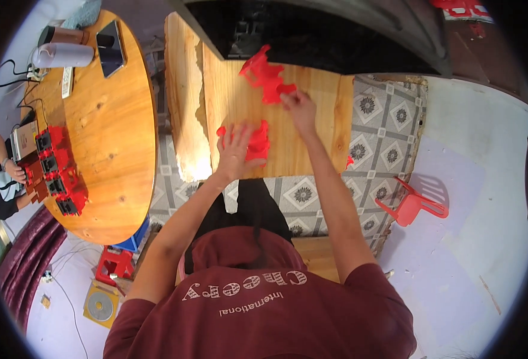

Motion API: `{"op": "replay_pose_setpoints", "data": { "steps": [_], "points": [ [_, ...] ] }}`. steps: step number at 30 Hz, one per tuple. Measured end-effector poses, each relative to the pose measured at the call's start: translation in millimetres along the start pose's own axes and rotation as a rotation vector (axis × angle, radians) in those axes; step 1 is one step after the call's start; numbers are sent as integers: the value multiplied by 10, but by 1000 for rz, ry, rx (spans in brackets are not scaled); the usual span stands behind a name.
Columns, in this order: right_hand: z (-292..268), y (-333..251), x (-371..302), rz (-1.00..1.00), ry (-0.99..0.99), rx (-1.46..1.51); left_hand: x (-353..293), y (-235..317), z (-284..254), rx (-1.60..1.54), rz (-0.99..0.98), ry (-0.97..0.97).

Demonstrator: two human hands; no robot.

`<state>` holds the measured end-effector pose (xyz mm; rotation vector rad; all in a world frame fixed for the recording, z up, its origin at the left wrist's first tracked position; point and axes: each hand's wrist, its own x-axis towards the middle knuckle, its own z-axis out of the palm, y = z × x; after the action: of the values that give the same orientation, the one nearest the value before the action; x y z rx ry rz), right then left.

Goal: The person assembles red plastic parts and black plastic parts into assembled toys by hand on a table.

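On the small wooden table (327, 137) in front of me lie two bright red pieces with uneven, cut-out edges; their exact kind I cannot make out. My left hand (235, 149) rests with spread fingers over the nearer red piece (259, 143), partly covering it. Farther off, the other red piece (270, 76) reaches up toward the dark screen. My right hand (301, 110) pinches its lower right corner between thumb and fingers.
A large black screen (336, 36) stands along the table's far edge. At left, an oval wooden table (114, 131) carries red-and-black assemblies (60, 173), a white bottle (66, 55) and a tablet (111, 51); another person's hand (16, 172) is there. A red chair (412, 203) stands at right.
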<state>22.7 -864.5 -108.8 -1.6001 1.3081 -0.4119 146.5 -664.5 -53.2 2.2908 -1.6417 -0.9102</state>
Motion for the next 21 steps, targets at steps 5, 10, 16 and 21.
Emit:
{"op": "replay_pose_setpoints", "data": {
  "steps": [5,10,16,21],
  "points": [
    [-39,-781,-1133,-508,-152,-54,282,300,-534,-1744,-171,526],
    [-153,-875,-83,189,-15,615,46,-142,-702,-1846,-274,532],
    [88,-937,1632,582,308,820,-590,-195,-705,-1890,-335,438],
    [415,-597,1330,483,456,826,-946,-182,-793,-1949,-409,461]
  ]
}}
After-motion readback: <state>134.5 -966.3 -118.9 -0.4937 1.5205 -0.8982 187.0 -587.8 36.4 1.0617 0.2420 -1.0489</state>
